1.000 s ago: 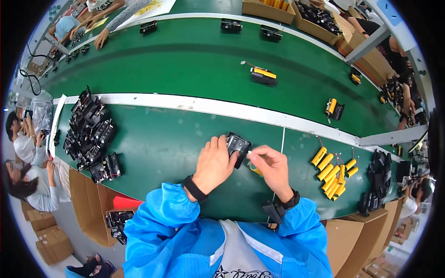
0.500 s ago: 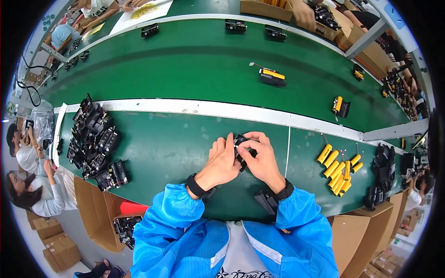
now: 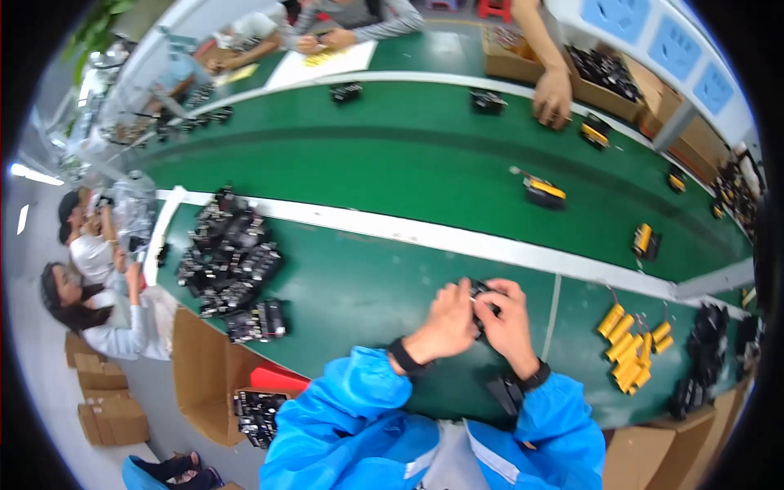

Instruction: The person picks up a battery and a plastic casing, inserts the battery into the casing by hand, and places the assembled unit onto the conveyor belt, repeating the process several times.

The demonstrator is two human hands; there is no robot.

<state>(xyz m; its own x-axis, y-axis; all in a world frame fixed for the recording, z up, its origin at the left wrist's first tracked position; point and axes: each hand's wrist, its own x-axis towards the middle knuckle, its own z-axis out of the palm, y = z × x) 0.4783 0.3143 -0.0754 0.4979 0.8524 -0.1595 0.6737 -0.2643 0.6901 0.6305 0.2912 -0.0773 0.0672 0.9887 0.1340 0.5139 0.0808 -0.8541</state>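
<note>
Between my two hands, over the green worktable (image 3: 367,294), is a small black plastic part (image 3: 480,309), mostly covered by fingers. My left hand (image 3: 449,320) is closed round its left side. From the right, my right hand (image 3: 510,323) pinches it, thumb and fingers pressed on its top. Beside my right wrist lies a black plastic housing (image 3: 505,395). Right of my hands are several yellow cylindrical battery cells (image 3: 627,349) with thin wires, and beyond them a heap of black plastic housings (image 3: 707,343). Over on the left sits a large pile of black assemblies (image 3: 229,257).
A white rail (image 3: 392,231) divides my table from a green belt (image 3: 392,155) carrying spaced-out black units, some with yellow cells (image 3: 545,193). Across it, a co-worker's hand (image 3: 554,100) reaches over the far edge. A cardboard box (image 3: 204,367) stands at lower left.
The whole view has swung, so the scene sits farther right and lower. Across the belt, a co-worker's hand now reaches to the far edge. My hands still hold the black part.
</note>
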